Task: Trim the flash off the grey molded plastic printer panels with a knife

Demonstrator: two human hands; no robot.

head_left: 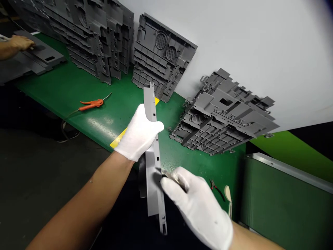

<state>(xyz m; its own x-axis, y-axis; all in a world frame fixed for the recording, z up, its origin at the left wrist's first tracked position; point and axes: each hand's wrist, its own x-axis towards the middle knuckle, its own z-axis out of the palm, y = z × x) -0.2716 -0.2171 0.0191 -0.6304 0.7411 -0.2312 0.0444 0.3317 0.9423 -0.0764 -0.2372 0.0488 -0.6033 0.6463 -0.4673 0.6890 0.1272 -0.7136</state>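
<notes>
Edge-on in front of me stands a long grey plastic panel (151, 189) with small square slots along its narrow side. My left hand (142, 133), in a white glove, is closed around its upper half, thumb across the edge. Lower down, my gloved right hand (197, 205) pinches a small metal blade (170, 176), its tip at the panel's slotted edge. Most of that tool is hidden by the fingers, so its handle cannot be made out.
Several moulded grey panels (161, 55) lean on the white wall, with another stack (223, 114) at right. On the green table (101, 118) lie an orange air blow gun (91, 104), pliers (217, 189) and a cream-coloured tool (228, 193). A conveyor (283, 201) stands right. Another person's hand (22, 42) works far left.
</notes>
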